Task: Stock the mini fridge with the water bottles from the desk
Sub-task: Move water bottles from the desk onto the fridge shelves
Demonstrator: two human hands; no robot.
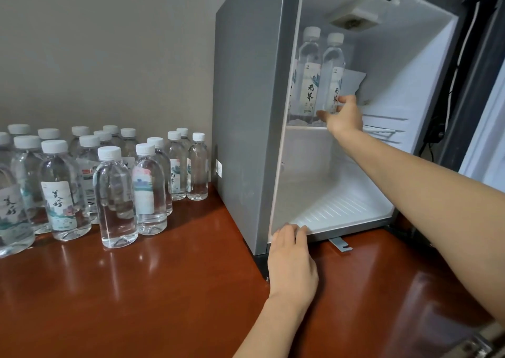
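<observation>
The grey mini fridge (246, 98) stands open on the red-brown desk (164, 289). Two clear water bottles with white caps stand on its upper shelf: one at the left (308, 65), one beside it (334, 68). My right hand (343, 116) reaches into the fridge and grips the lower part of the right bottle. My left hand (291, 259) rests flat with straight fingers on the fridge's bottom front corner. Several more water bottles (117, 193) stand clustered on the desk at the left.
The fridge's lower compartment (336, 193) has a ribbed white floor. A wire shelf (382, 128) crosses the interior at mid height. The fridge door (486, 84) hangs open at the right, with black cables behind it. A metal foot bracket (341, 244) sticks out below the fridge.
</observation>
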